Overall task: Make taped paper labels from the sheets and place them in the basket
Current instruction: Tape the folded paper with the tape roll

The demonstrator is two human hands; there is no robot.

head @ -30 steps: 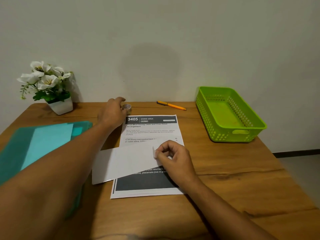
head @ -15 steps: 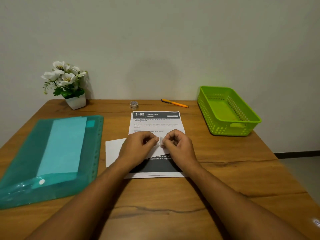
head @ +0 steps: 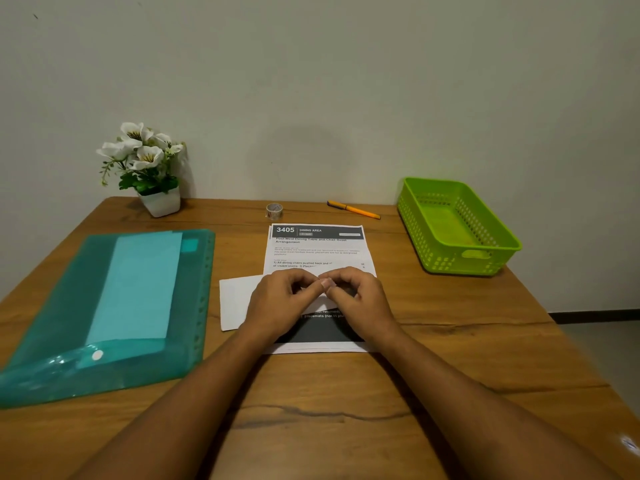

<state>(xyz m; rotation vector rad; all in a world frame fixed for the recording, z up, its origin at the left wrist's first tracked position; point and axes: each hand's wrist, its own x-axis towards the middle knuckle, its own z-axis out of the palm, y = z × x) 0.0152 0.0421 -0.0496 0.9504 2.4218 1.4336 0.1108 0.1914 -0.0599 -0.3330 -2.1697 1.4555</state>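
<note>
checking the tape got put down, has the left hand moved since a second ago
Yes. The left hand left the tape roll and drew back nearer, now meeting the right hand over the white paper.

We find bare surface (head: 398,282) just left of the green basket (head: 460,263); farther left, an orange pen (head: 353,209) lies.

Forearms are angled inward, converging ahead. The left hand (head: 281,299) and right hand (head: 358,301) are held knuckles-up with fingers curled. Thumb and forefinger tips are pressed together where the two hands meet (anything pinched there can't be made out).
</note>
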